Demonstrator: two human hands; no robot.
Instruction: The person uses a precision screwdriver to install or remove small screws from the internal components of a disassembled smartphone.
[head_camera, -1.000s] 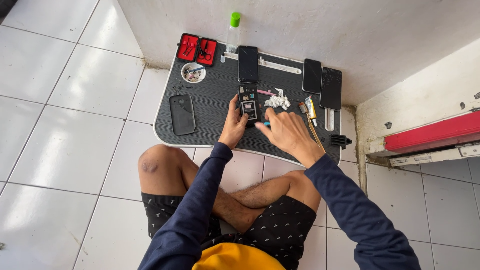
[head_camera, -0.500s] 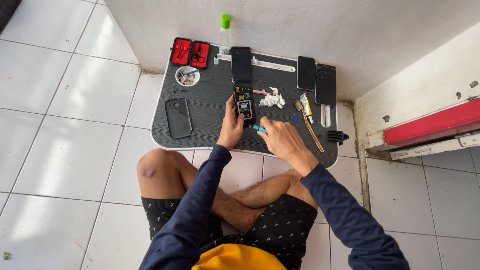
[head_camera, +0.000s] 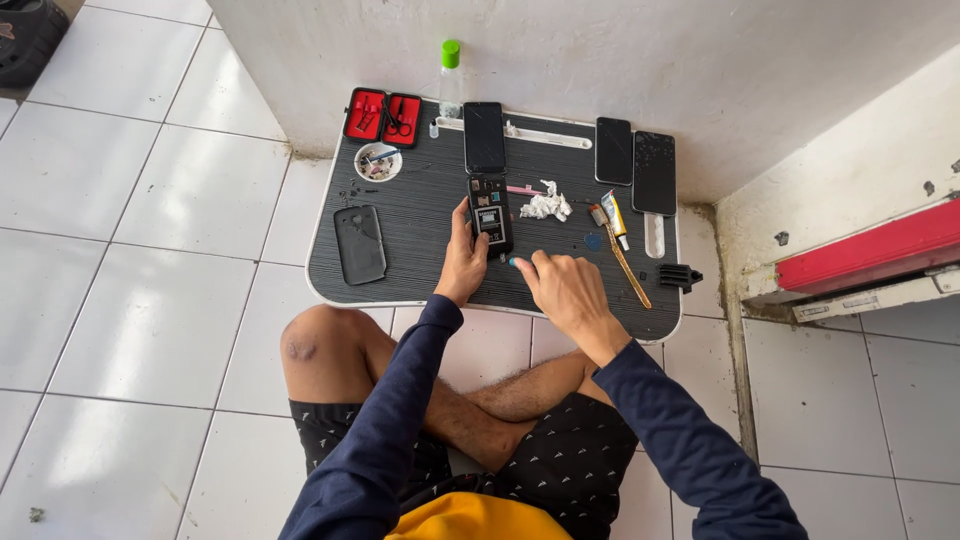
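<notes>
Both hands forward, fingers curled

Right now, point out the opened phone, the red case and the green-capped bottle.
Opened phone (head_camera: 490, 215), head view, exposed inside.
Red case (head_camera: 383, 116), head view, hinge between halves.
Bottle (head_camera: 451, 54), head view, green cap.

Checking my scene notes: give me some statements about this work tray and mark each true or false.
1. The left hand touches the opened phone. True.
2. The bottle has a red cap. False: the cap is green.
3. The red tool case lies open at the tray's far left corner. True.
4. The right hand holds the tissue wad. False: the wad lies apart from it, beside the phone.
5. The back cover lies right of the phone. False: it lies to its left.
</notes>
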